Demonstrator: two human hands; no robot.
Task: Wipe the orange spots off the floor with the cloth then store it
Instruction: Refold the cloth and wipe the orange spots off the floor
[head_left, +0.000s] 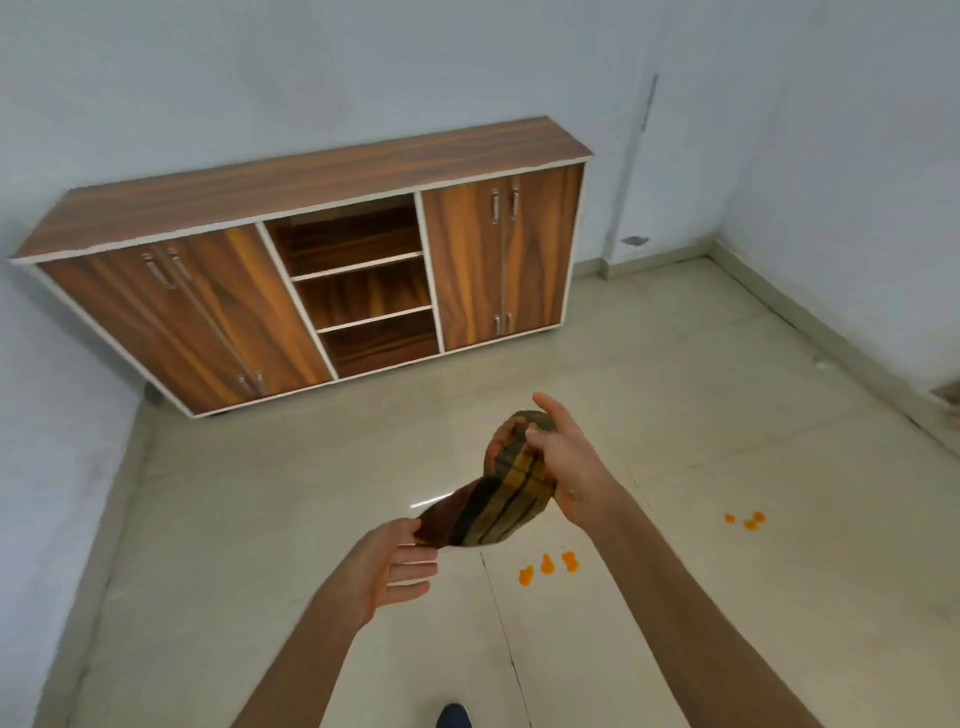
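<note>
A brown and yellow checked cloth (501, 491) hangs in the air in front of me, bunched up. My right hand (566, 457) grips its upper end. My left hand (397, 564) is at its lower left corner with fingers fairly straight; whether it pinches the corner cannot be told. Three orange spots (548, 566) lie on the pale floor below and right of the cloth. A second small group of orange spots (748, 519) lies farther right.
A low wooden cabinet (322, 249) stands against the far wall, with shut double doors at each side and open shelves (363, 291) in the middle. Walls close in at left and right. A dark shoe tip (454, 717) shows at the bottom edge.
</note>
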